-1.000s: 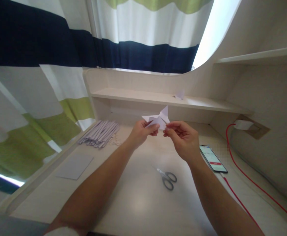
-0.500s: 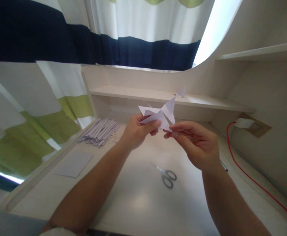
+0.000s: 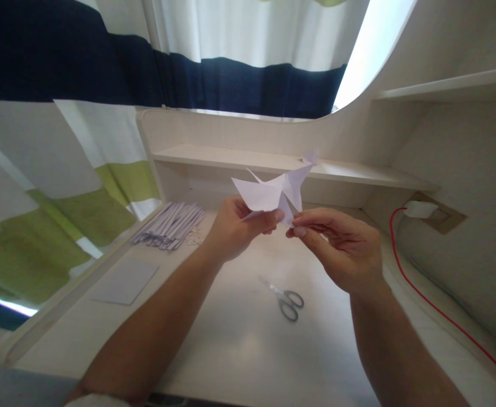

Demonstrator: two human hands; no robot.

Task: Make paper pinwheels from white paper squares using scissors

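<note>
A white folded paper figure (image 3: 264,195) with several pointed flaps is held up above the desk, between both hands. My left hand (image 3: 248,223) grips its left underside, thumb on the near face and fingers behind the paper, partly hidden. With thumb and forefinger, my right hand (image 3: 336,240) pinches the lower right tip of the figure. Below the hands, a pair of scissors (image 3: 288,299) with dark handles lies on the desk, its blades pointing to the upper left.
A bundle of paper strips (image 3: 171,226) and a square of white paper (image 3: 126,281) lie on the left of the desk (image 3: 239,350). Another small folded paper (image 3: 310,156) stands on the back shelf (image 3: 231,161). A red cable (image 3: 426,308) runs from a plug (image 3: 421,210) along the right wall.
The left flap of the paper figure now spreads wider and stands higher, and the right flap has tilted outward. Both hands keep their hold in nearly the same place.
</note>
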